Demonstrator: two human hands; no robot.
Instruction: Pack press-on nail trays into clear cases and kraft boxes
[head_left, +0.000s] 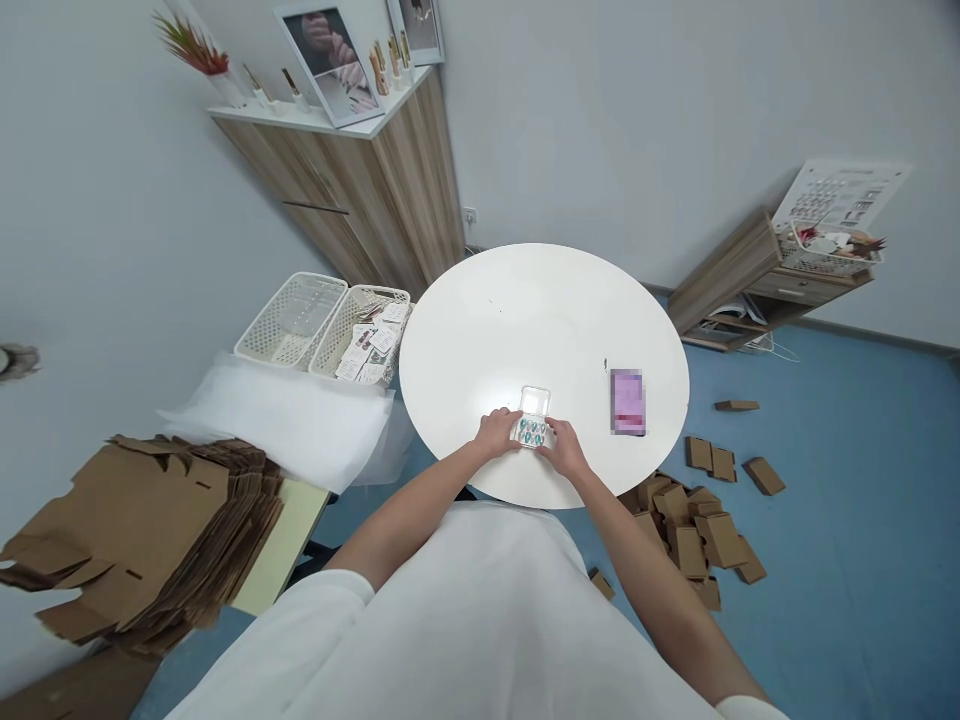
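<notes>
A small clear plastic case (535,402) lies on the white round table (525,310) near its front edge, its lid tipped up and back. In its base sit several teal and pale press-on nails (532,432) in rows. My left hand (497,434) grips the left side of the case, thumb at the near corner and fingers at the far one. On the opposite side, my right hand (565,448) holds the right edge between thumb and fingers. The case appears to rest on the tabletop.
A purple blurred packet (628,402) lies right on the table. Left stand white baskets (319,368), one with cards, beside white foam sheets (285,425) and flattened cardboard (142,510). Small brown boxes (686,550) lie on the right floor. A wooden cabinet (375,200) stands behind.
</notes>
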